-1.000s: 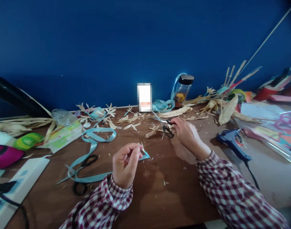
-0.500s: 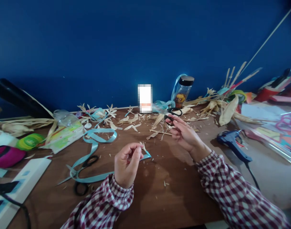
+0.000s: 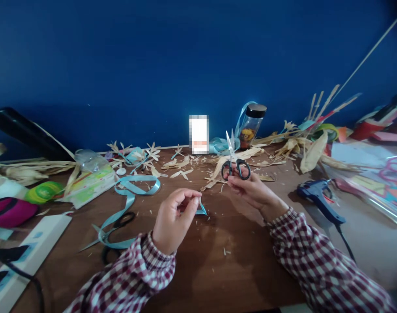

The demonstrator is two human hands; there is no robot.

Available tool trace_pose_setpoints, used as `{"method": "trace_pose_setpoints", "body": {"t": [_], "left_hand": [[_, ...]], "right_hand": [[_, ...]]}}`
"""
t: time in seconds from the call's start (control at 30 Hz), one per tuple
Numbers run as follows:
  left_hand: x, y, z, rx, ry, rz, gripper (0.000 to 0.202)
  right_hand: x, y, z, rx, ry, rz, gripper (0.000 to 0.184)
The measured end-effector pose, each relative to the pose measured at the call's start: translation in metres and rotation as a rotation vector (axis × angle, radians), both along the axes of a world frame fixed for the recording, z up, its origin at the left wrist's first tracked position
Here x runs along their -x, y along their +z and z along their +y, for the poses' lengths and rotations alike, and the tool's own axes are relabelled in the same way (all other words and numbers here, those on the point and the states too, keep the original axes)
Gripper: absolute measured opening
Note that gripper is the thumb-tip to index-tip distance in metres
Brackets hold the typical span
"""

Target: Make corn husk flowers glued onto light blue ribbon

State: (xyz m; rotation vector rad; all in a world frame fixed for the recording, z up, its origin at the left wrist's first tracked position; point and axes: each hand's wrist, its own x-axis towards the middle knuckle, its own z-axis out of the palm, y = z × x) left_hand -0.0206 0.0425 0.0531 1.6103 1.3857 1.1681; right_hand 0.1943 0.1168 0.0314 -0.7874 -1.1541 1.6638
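Observation:
My left hand point(image 3: 174, 219) is closed in a pinch on the end of a light blue ribbon point(image 3: 127, 204), together with a small straw-coloured piece. The ribbon trails left across the wooden table point(image 3: 218, 261). My right hand point(image 3: 250, 191) grips small black-handled scissors point(image 3: 234, 163) by the handles, blades pointing up and shut. Both hands are raised just above the table, a short gap apart.
Larger black scissors point(image 3: 115, 230) lie under the ribbon at left. A blue glue gun point(image 3: 317, 198) lies at right. Dried husk pieces point(image 3: 237, 156), a jar point(image 3: 250, 126), a green tape roll point(image 3: 44, 191) and coloured papers point(image 3: 364, 156) crowd the back.
My right hand picked the small scissors off the table among the husk scraps and lifted them, turning the blades upward. My left hand stayed nearly still with the ribbon.

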Motion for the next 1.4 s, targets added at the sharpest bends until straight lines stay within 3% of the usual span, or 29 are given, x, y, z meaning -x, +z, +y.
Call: {"method": "trace_pose_setpoints", "body": {"t": [0.1,0.17,0.4,0.6,0.67,0.77,0.87,1.03,1.2,1.23,1.33,1.4], "left_hand": [[0.002,0.016,0.017,0.037,0.001,0.029,0.016],[-0.003,0.019,0.029,0.003,-0.002,0.021,0.023],[-0.036,0.004,0.056,-0.085,-0.031,0.121,0.044],[-0.041,0.007,0.065,-0.096,-0.040,0.082,0.032],[-0.043,0.008,0.066,-0.056,-0.011,0.033,0.033],[-0.050,0.006,0.065,-0.031,0.148,0.039,0.045],[-0.058,0.002,0.061,-0.007,0.219,0.047,0.049],[-0.063,0.000,0.058,0.025,0.090,-0.006,0.024],[-0.042,0.003,0.067,0.024,0.110,0.034,0.017],[-0.036,0.003,0.069,0.022,0.112,0.031,0.018],[-0.017,-0.001,0.074,-0.041,0.155,0.015,0.024],[-0.007,-0.003,0.076,-0.062,0.157,0.028,0.027]], "right_hand": [[0.002,0.005,-0.004,-0.030,0.077,-0.008,0.024],[0.003,0.006,-0.005,-0.046,0.115,-0.030,0.022],[0.002,-0.005,-0.006,-0.047,0.136,-0.103,0.027],[0.007,-0.005,-0.008,-0.131,0.140,-0.224,0.029],[0.012,-0.008,-0.008,-0.241,0.051,-0.342,0.020],[0.018,-0.014,-0.007,-0.485,-0.239,-0.658,0.010],[0.022,-0.017,-0.010,-0.651,-0.450,-0.957,0.022],[0.020,-0.015,-0.013,-0.779,-0.410,-1.052,0.038],[0.011,-0.017,-0.001,-0.600,-0.326,-0.785,0.073],[0.009,-0.018,0.002,-0.525,-0.282,-0.712,0.067],[0.001,-0.015,0.010,-0.307,-0.162,-0.523,0.027],[-0.007,-0.009,0.013,-0.193,-0.198,-0.422,0.027]]}}
